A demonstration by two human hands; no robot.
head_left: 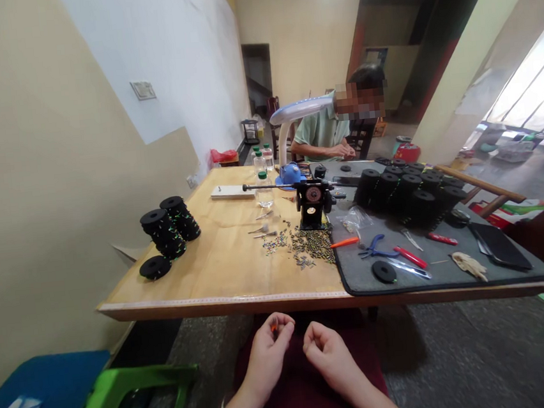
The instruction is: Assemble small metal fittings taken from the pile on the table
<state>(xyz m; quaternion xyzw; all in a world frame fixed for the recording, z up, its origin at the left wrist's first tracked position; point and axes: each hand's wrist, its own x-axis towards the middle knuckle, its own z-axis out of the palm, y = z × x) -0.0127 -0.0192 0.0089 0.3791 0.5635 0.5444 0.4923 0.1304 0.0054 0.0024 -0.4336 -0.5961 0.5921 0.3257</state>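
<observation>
Over my lap, just off the table's front edge, both hands are held close together but apart. My left hand (269, 345) is closed, with a bit of a small orange object (274, 327) showing between the fingers; its kind is hidden. Fingertips pressed to the thumb, my right hand (328, 351) is closed too, and anything in it is too small to see. Beyond them on the wooden table (210, 261) lie a pile of small brass-coloured pieces (313, 243), small coloured bits (276, 244) and grey pieces (305, 262). A black winding device (313, 203) stands behind.
Black foam spools (167, 236) stack at the left; many more (390, 189) stand on the grey mat (361, 279). Blue pliers (377, 247), a red-handled tool (410, 257) and a black spool (384, 272) lie nearer. A lamp (299, 108), bottles (264, 190) and a co-worker (320, 135) are across.
</observation>
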